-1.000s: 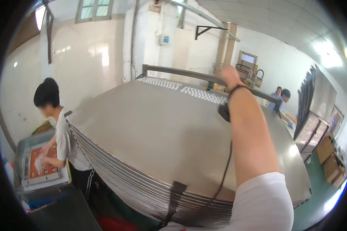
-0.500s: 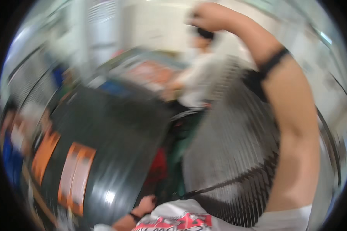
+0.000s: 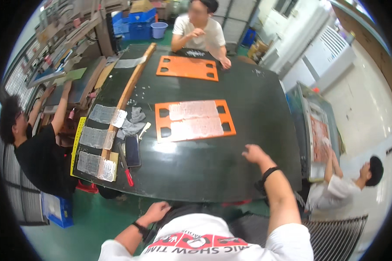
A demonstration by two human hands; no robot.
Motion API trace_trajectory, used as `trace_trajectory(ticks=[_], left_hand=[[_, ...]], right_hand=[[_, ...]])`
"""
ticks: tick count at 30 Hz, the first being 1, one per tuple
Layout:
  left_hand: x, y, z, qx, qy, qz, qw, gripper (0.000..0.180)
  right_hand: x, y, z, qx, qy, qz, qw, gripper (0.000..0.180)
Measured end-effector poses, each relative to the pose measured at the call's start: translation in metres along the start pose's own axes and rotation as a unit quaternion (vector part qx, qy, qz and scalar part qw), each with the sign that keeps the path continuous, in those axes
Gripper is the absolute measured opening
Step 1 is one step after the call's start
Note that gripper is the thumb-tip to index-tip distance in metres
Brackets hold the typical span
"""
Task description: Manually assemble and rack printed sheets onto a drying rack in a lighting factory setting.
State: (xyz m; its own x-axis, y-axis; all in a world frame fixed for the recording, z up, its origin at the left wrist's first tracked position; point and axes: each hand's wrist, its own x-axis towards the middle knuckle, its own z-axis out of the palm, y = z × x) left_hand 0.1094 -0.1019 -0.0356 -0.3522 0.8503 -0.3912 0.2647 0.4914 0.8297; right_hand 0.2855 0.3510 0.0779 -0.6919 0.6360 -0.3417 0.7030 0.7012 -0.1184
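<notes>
My right hand (image 3: 255,155) reaches over the near right part of the dark green table (image 3: 196,174), its fingers loosely apart and holding nothing I can see. Down by my lap, below the table's front edge, my left hand (image 3: 156,212) lies open on dark cloth. Ahead of my right hand rests an orange board (image 3: 228,117) with dark cut-outs at its corners. Two clear, textured sheets (image 3: 195,119) lie side by side on that board. Farther back is a second orange board (image 3: 186,68) with a bare face, close to a co-worker's hand.
A wooden strip (image 3: 133,82) runs along the table's left side, with several clear sheets beside it. Near them are a phone (image 3: 133,151), a red-handled tool (image 3: 129,176) and a grey cloth (image 3: 133,126). Co-workers are across, left and right. A metal rack (image 3: 335,232) stands near my right.
My right arm has come down from a raised position to over the table. The view has swung toward the table and turned sharp; my left hand is still low by my lap.
</notes>
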Motion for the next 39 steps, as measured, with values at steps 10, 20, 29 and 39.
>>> trace_trajectory(ticks=[10, 20, 29, 39], left_hand=[[-0.075, 0.031, 0.049, -0.018, 0.164, -0.239, 0.957, 0.025], [-0.019, 0.069, 0.018, 0.17, 0.161, 0.004, 0.972, 0.021], [0.089, 0.085, 0.006, 0.356, 0.077, 0.192, 0.911, 0.056], [0.082, 0.052, 0.032, 0.428, 0.044, 0.167, 0.887, 0.079]], right_hand=[[0.142, -0.009, 0.054, 0.184, 0.04, 0.184, 0.965, 0.061], [0.088, -0.023, 0.098, 0.168, 0.175, 0.142, 0.96, 0.031], [-0.067, -0.015, 0.172, 0.165, 0.223, 0.16, 0.947, 0.04], [-0.142, -0.072, 0.164, 0.207, 0.224, 0.188, 0.934, 0.04]])
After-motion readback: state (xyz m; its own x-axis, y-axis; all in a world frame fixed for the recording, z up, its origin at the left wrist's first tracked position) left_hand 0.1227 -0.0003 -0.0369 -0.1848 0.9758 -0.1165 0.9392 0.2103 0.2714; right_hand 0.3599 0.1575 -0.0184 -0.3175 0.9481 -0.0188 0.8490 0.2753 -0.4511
